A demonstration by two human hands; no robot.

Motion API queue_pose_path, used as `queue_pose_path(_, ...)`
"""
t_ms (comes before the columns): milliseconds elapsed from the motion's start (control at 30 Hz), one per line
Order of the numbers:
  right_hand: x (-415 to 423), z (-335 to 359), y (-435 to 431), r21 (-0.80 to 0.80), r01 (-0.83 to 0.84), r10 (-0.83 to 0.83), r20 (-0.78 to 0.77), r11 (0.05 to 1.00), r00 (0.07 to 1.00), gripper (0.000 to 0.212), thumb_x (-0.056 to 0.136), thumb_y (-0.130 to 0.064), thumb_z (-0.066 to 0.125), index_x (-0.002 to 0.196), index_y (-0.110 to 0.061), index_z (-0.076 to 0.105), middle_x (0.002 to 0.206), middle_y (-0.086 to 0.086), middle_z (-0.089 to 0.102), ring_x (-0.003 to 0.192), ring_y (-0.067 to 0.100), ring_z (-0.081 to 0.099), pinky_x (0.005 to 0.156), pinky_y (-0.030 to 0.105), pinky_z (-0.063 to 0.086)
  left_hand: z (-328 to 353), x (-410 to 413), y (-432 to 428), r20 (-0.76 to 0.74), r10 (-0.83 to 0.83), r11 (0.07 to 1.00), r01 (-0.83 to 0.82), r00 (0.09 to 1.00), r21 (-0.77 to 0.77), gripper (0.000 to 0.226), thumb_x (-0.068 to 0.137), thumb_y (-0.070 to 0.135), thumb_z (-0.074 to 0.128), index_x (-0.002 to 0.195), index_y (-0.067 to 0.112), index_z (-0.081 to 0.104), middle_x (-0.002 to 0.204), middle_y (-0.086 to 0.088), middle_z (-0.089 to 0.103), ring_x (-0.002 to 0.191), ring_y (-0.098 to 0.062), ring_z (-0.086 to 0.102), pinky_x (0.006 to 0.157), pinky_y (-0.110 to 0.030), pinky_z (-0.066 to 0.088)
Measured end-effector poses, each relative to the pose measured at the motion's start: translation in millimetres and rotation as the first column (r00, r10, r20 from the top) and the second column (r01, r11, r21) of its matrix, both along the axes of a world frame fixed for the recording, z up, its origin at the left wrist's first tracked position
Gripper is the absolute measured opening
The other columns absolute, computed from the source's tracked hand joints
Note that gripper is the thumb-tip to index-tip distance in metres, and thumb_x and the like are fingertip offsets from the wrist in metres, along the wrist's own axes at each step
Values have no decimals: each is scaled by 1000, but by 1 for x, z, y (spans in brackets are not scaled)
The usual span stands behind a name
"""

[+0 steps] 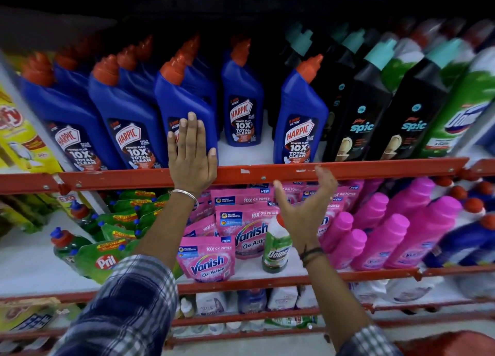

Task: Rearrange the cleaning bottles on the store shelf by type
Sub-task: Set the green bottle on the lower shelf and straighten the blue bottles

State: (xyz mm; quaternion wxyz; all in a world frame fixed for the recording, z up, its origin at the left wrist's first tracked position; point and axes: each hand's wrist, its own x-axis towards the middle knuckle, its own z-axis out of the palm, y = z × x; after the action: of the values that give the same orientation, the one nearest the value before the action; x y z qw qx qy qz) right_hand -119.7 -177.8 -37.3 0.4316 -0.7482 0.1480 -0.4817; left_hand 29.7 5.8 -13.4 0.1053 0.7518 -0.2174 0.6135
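Blue Harpic bottles with orange caps fill the left of the upper shelf. My left hand (pixel 190 154) lies flat, fingers spread, against the front of the third blue Harpic bottle (pixel 184 98). A gap sits to its right, with one Harpic bottle (pixel 242 109) standing further back. Another front Harpic bottle (pixel 300 120) stands beside black Spic bottles (pixel 367 114). My right hand (pixel 305 205) hovers open and empty, fingers curled, just below the red shelf rail (pixel 375 168). A green-and-white Domex bottle (pixel 276 246) stands on the lower shelf among pink Vanish pouches (pixel 209 259).
Green-and-white Domex bottles (pixel 455 114) stand at the upper right. Pink Vanish bottles (pixel 396 237) crowd the lower right, green Pril packs (pixel 101 256) the lower left, and yellow boxes (pixel 18 133) the far left. More white bottles (pixel 281 299) sit on the shelf below.
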Motion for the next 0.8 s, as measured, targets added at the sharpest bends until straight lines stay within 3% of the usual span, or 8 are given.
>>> queue_pose_path(67,16,33,-3,1,25,-25,25,1000,999,88,71,-44,77,133,-1,32,138,16,36,129,23,35,108,22,30,0,-1,0,-1,-10,1000,10,1000,-7,62,99,31,24,151,11,-4,159,1,-12,146,-16,-6,119,-39,-1)
queue_pose_path(233,46,58,-6,-43,57,-63,-137,997,989,109,69,-50,77,143,0,15,144,19,31,132,32,35,107,42,38,1,-2,0,-21,-17,1000,16,1000,-16,62,99,31,24,151,11,-2,159,1,-11,146,-16,-5,119,-39,-2)
queue_pose_path(433,51,70,-10,-28,151,-153,-122,988,981,102,57,-47,84,136,-7,32,128,11,49,112,28,53,85,35,45,2,-2,0,-36,-31,999,31,999,-13,61,99,32,22,151,11,-1,159,0,-10,146,-16,-5,119,-39,-1)
queue_pose_path(667,60,83,23,-52,116,-119,-48,992,992,101,54,-56,83,131,-9,38,123,7,55,107,24,57,80,34,50,1,-2,2,-33,-44,999,44,998,-1,61,99,32,22,151,10,-1,159,-1,-11,146,-16,-5,119,-39,-1)
queue_pose_path(800,69,81,44,-64,91,-96,-83,994,992,105,53,-61,80,133,-10,35,127,6,54,110,25,56,81,37,52,0,-1,2,-49,-44,999,44,998,-1,61,100,32,21,151,10,-1,159,-1,-11,146,-16,-4,119,-39,-1)
